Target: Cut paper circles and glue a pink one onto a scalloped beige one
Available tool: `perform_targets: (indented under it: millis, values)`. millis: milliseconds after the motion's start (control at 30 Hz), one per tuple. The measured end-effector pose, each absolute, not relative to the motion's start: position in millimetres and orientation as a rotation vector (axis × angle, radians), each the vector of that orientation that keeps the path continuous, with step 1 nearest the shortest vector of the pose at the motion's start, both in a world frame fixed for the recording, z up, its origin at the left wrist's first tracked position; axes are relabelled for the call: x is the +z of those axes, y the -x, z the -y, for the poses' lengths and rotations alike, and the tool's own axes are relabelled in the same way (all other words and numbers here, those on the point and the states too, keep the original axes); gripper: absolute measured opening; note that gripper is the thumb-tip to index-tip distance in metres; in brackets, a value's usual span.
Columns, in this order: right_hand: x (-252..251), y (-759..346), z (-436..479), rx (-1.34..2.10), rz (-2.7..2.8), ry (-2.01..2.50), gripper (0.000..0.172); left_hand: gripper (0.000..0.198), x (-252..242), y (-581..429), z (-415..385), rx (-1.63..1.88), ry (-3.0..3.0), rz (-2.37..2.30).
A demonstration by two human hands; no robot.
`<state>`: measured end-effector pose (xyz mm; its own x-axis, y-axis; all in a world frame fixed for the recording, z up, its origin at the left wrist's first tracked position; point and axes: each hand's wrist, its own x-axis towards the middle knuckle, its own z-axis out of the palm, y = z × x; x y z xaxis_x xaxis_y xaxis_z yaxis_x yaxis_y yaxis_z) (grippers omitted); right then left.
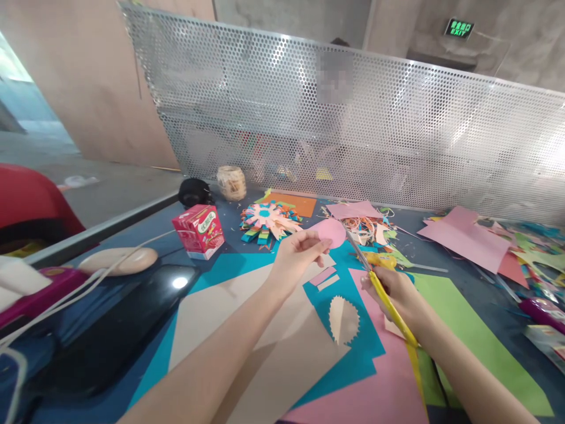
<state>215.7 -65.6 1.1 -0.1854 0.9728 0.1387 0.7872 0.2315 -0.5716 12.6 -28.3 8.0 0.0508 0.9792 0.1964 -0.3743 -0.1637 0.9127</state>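
Note:
Between the thumb and fingers of my left hand (301, 250) is a rounded piece of pink paper (332, 232), held up above the table. My right hand (391, 288) grips yellow-handled scissors (362, 259), whose blades point up and left beside the paper's right edge. Whether the blades touch the paper, I cannot tell. Below the hands, a beige paper piece with a zigzag edge (344, 320) rests on a blue sheet (359, 338). Small paper strips (324, 277) lie beneath my left hand.
A layered paper flower (267, 217), a red drink carton (199, 231) and a black phone-like slab (119, 324) lie at the left. Pink sheets (468, 241) and coloured scraps (536, 250) pile up at the right. A perforated metal screen (265, 106) borders the table's back.

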Motion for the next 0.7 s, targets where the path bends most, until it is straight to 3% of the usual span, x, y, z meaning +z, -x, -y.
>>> perform_targets:
  millis: [700]
  values:
    - [0.2, -214.0, 61.8, 0.424, 1.986, 1.738, 0.056, 0.023, 12.3, -9.1, 25.9, 1.479, -1.050, -0.832]
